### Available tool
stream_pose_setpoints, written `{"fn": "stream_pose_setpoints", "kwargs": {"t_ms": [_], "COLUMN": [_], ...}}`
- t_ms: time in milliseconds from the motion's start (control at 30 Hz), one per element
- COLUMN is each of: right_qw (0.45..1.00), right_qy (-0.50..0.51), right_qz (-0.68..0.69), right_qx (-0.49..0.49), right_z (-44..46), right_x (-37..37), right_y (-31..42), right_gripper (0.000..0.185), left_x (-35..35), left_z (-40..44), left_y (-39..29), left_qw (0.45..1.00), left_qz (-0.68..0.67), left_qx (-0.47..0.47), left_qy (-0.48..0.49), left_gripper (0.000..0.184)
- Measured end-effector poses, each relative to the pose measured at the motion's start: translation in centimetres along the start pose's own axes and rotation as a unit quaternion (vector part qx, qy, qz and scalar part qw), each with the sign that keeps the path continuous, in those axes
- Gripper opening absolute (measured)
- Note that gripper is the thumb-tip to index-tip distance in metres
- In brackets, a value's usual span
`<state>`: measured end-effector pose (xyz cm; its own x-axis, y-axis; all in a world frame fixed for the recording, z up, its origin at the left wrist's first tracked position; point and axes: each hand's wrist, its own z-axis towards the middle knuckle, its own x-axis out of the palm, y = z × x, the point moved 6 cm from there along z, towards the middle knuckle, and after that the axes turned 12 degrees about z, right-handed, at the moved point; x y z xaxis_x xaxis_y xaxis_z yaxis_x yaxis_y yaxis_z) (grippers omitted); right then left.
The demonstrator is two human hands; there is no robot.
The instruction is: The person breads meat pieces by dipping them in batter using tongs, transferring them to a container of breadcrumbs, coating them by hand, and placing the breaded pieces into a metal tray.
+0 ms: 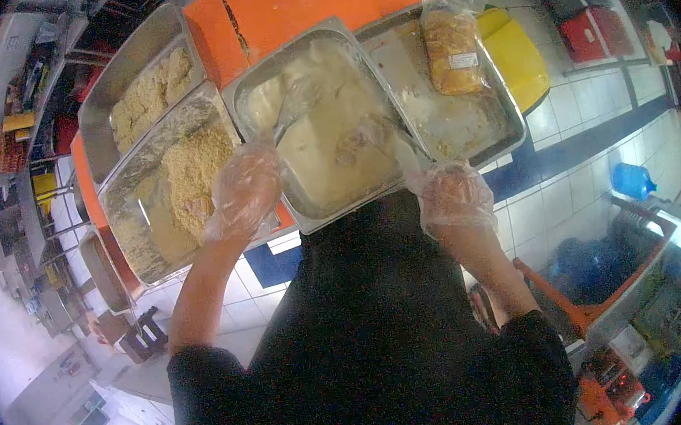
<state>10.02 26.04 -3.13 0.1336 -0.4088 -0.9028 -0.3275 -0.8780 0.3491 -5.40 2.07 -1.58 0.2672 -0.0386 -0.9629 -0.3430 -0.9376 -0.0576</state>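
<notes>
A metal pan of pale, creamy batter (327, 160) sits in the middle. My left hand (247, 191), in a clear plastic glove, is curled at the pan's left edge, over the crumb tray. A thin utensil (296, 101) lies in the batter, its shaft running towards that hand; whether I grip it is unclear. My right hand (457, 196), also gloved, is closed in front of the pan's right corner. Near it a slim dark shaft (421, 148) slants over the rim. A blurred lump (362, 140) shows in the batter. What my right fingers hold is hidden.
Left of the batter, a metal tray of crumbs (188, 179) adjoins another with crumbly food (150, 100). On the right, a bagged, labelled orange-brown package (454, 51) rests in a smeared tray (464, 129). Behind are an orange surface (302, 1) and a yellow object (515, 57).
</notes>
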Motion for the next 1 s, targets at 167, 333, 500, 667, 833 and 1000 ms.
{"fn": "stream_pose_setpoints", "kwargs": {"t_ms": [167, 333, 500, 667, 833, 1000], "right_qw": [0.989, 0.996, 0.99, 0.981, 0.993, 0.995], "right_qy": [-0.046, -0.047, -0.076, -0.105, -0.071, 0.034], "right_qz": [0.039, 0.057, 0.111, 0.162, 0.085, 0.072], "right_qx": [-0.132, -0.054, -0.04, -0.027, -0.043, 0.06], "right_z": [-0.6, -1.1, -1.9, -1.1, 0.5, 3.7], "right_x": [-2.0, -5.6, -7.6, -6.2, -5.2, -1.2], "right_y": [1.4, 1.8, 0.7, -1.3, 0.1, -1.1], "right_gripper": [0.019, 0.018, 0.013, 0.011, 0.016, 0.031], "left_x": [0.1, 4.7, 5.4, 4.2, 2.2, 1.7], "left_z": [-2.7, -3.6, -3.9, -2.7, -0.6, -1.9], "left_y": [-1.4, -1.2, -3.3, -4.5, -3.0, -0.6], "left_qw": [0.987, 0.963, 0.95, 0.952, 0.98, 0.997], "left_qz": [0.128, 0.085, 0.033, 0.051, 0.11, 0.048], "left_qx": [-0.005, 0.155, 0.16, 0.3, 0.155, 0.06], "left_qy": [0.099, 0.204, 0.267, -0.002, 0.06, 0.022], "left_gripper": [0.019, 0.031, 0.034, 0.02, 0.017, 0.019]}}
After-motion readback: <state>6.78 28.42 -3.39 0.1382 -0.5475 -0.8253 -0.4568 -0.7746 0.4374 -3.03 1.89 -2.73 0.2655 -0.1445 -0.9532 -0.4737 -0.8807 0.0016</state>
